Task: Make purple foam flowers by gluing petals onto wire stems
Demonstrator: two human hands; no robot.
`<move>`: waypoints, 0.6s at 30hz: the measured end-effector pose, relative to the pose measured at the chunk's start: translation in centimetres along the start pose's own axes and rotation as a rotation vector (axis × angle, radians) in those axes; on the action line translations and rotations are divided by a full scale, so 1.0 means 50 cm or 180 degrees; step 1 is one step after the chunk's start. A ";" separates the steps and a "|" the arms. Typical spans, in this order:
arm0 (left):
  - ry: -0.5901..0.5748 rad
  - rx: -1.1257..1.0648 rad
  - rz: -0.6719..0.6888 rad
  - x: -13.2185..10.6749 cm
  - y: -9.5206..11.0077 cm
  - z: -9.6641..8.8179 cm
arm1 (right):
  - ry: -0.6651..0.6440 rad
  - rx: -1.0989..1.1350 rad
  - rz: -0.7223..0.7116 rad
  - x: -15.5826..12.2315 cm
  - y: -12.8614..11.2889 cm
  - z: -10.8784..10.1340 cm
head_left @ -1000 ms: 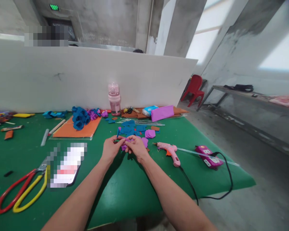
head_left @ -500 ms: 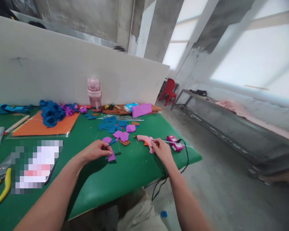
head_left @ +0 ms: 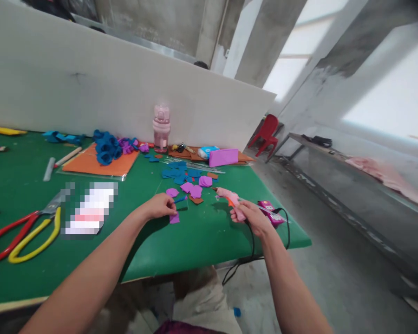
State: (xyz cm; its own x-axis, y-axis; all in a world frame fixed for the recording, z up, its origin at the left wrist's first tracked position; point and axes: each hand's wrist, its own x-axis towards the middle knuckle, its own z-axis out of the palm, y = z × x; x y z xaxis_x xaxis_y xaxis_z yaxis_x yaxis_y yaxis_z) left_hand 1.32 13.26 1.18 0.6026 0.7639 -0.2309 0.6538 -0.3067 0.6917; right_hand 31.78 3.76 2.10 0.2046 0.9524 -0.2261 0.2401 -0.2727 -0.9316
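Note:
My left hand point(head_left: 161, 206) is closed, fingertips pinched on a thin blue rolled piece point(head_left: 180, 200) with a purple tip. A small purple square piece point(head_left: 174, 218) hangs just under those fingers, apparently in the same pinch. In my right hand point(head_left: 252, 216) is a pink hot glue gun point(head_left: 225, 192), gripped by its handle. Its nozzle points left, and a clear glue stick sticks out behind. Between and beyond my hands lie purple cut pieces point(head_left: 195, 191), blue cut pieces point(head_left: 176, 172) and a brown piece point(head_left: 196, 201).
Big scissors point(head_left: 35, 232) and a blurred-out flat item point(head_left: 90, 208) lie to the left on the green table point(head_left: 153, 255). Blue rolled shapes point(head_left: 106, 147) rest on an orange sheet point(head_left: 90, 164). A pink bottle point(head_left: 161, 130) stands at the back. A magenta box point(head_left: 272, 214) sits beside the black cord point(head_left: 288, 232).
My right hand has closed around the glue gun's handle and lifted it slightly. The view has turned left, showing the whole scissors. My left hand keeps its pinch.

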 end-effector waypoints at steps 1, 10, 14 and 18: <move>-0.0052 -0.0035 -0.0027 -0.001 0.002 0.001 | -0.0051 0.0744 0.0022 -0.018 -0.002 0.003; 0.0247 0.0319 -0.0134 -0.001 0.009 0.009 | -0.0824 0.1398 -0.0104 -0.127 -0.024 0.105; 0.0321 0.0352 -0.0114 -0.001 0.011 0.011 | -0.0882 0.0472 -0.0121 -0.137 -0.040 0.126; 0.0341 0.0327 -0.0130 0.001 0.008 0.014 | -0.0967 -0.0051 -0.0145 -0.133 -0.049 0.141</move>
State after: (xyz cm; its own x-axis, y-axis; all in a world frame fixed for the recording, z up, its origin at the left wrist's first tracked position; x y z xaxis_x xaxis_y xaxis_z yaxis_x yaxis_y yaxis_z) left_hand 1.92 12.79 0.95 0.5257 0.8316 -0.1792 0.7236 -0.3263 0.6083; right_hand 23.12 -0.92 3.89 -0.0993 0.9601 -0.2613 0.2578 -0.2287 -0.9387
